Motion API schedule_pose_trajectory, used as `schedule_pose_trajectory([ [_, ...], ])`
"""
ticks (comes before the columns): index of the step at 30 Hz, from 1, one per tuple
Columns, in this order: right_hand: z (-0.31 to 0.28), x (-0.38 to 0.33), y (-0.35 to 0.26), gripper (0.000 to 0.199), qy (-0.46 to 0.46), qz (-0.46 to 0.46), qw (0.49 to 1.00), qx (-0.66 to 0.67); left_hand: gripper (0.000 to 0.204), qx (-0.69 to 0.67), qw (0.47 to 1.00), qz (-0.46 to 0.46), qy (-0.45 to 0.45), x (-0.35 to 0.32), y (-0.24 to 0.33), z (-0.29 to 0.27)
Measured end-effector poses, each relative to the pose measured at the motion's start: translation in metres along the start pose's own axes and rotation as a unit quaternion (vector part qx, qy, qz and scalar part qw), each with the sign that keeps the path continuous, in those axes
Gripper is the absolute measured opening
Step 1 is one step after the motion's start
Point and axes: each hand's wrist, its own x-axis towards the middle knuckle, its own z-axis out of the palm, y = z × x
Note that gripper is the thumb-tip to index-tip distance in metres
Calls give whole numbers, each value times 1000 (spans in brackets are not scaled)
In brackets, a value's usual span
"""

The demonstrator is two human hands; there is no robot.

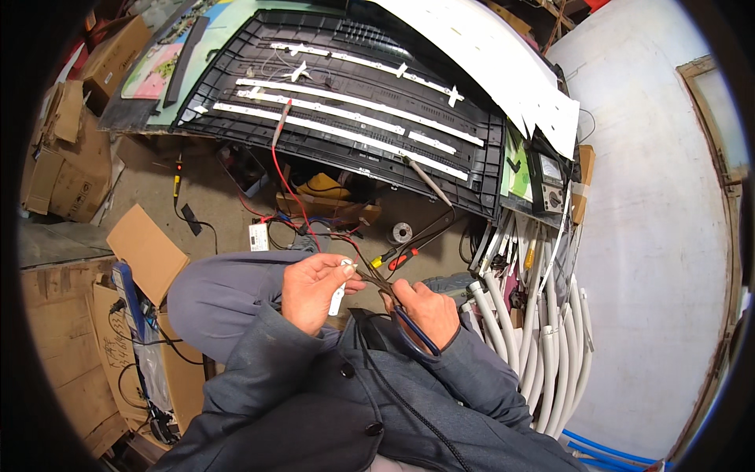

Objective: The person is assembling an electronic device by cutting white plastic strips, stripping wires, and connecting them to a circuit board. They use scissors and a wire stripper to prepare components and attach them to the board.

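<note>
White strip (336,302), short, just below the frame's centre: pinches it between left hand (309,294) thumb and fingers, apparently to steady it beside the dark-handled tool (417,330). Wraps the right hand (432,311) around that handle, angling it toward the upper left, likely for close control. Has longer strips (342,141) lying across the black panel (484,177), upper centre, perhaps for flat support.

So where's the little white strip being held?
Just below the head view's middle, slightly left: the little white strip is in the left hand, left of the blue-handled tool.
</note>
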Motion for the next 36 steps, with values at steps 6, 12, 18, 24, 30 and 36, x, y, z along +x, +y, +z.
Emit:
schedule_pose_trajectory([
  [6,0,-1,2,17,1,10,1000,-27,14,6,1000,2,0,2,1,3],
  [12,0,-1,-5,14,38,-8,998,-46,16,15,999,0,33,1,0,0],
  [18,5,-1,-4,15,45,-4,997,-61,21,-2,999,-30,20,-1,6,3],
  [24,4,6,-2,22,49,-7,998,-50,23,-28,999,-28,10,3,2,2],
  [30,-1,8,-1,26,16,-4,1000,-17,21,-14,1000,-21,-9,3,-4,-1],
  [36,-3,3,-5,26,39,-5,998,-54,20,-19,1000,-22,-6,1,2,2],
])
